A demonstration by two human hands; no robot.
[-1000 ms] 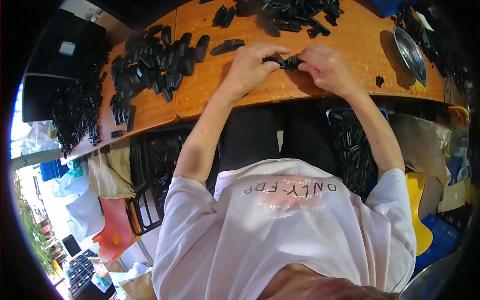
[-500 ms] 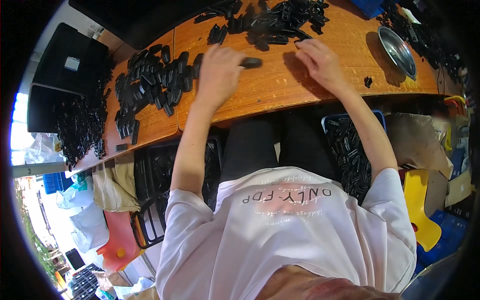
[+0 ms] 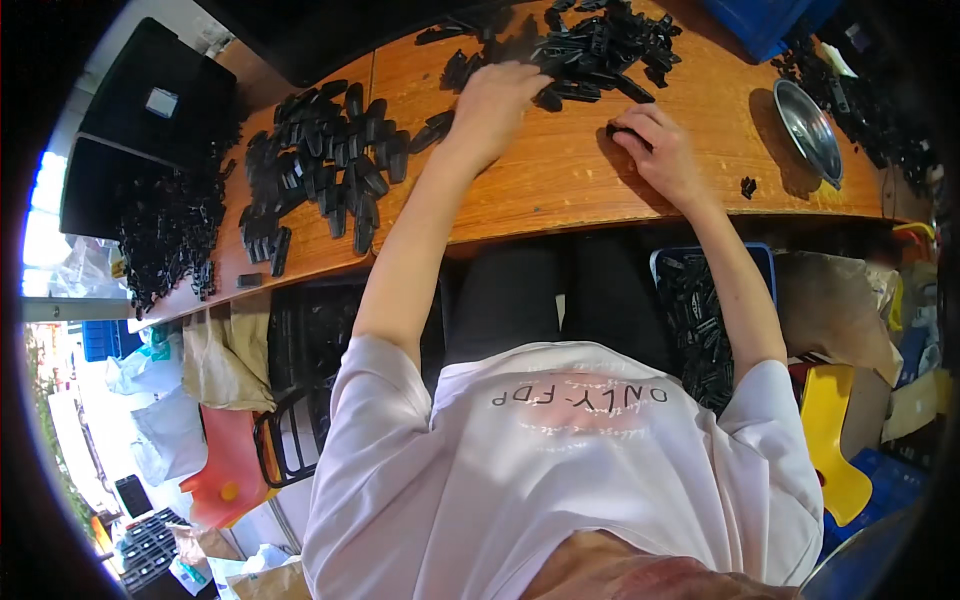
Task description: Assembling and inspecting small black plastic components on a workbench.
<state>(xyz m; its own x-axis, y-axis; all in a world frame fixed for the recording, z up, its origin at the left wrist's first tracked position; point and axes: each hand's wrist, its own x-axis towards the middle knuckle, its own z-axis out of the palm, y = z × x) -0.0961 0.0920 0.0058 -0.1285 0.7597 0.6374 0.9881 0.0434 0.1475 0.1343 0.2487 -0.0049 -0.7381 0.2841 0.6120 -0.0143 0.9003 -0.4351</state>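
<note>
My left hand point(image 3: 492, 112) reaches over the wooden table to the near left edge of a pile of black plastic parts point(image 3: 605, 50). Its fingers stretch out toward the parts, and the fingertips show only in part. To the right, just this side of the same pile, my right hand point(image 3: 662, 158) is closed with a small dark plastic part point(image 3: 626, 132) pinched between thumb and fingers. Left of my left forearm lies a spread of longer, rounded black pieces point(image 3: 325, 150); a couple of them point(image 3: 432, 130) lie close to the left wrist.
A metal bowl point(image 3: 808, 135) stands at the right, with a tiny black cluster point(image 3: 748, 187) beside it. More black parts are heaped at the far right point(image 3: 850, 110) and far left point(image 3: 170, 230). Below the table edge sits a blue-rimmed crate point(image 3: 712, 250) of black parts.
My left hand has moved right to the pile; the dark piece beside it before no longer shows there. My right hand has drawn back slightly, closed on a small part. The view has shifted a little.
</note>
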